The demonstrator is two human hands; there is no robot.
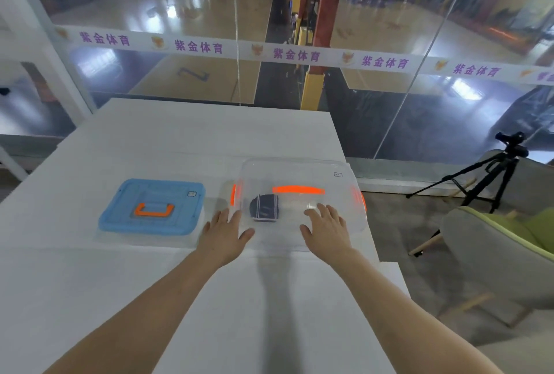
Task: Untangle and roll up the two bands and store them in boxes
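A clear plastic box (338,170) with orange clasps stands on the white table at the right, its clear lid on top. Inside lies a rolled dark band (264,207) with pale stripes. My left hand (225,231) lies flat with straight fingers at the box's near left corner. My right hand (325,225) lies flat on the lid's near right part. A second box with a blue lid (156,209) and an orange handle stands shut to the left; what it holds is hidden.
The white table (180,140) ends at a glass wall behind. Its right edge lies just past the clear box. A camera tripod (494,176) and a green-grey chair (509,253) stand on the floor to the right.
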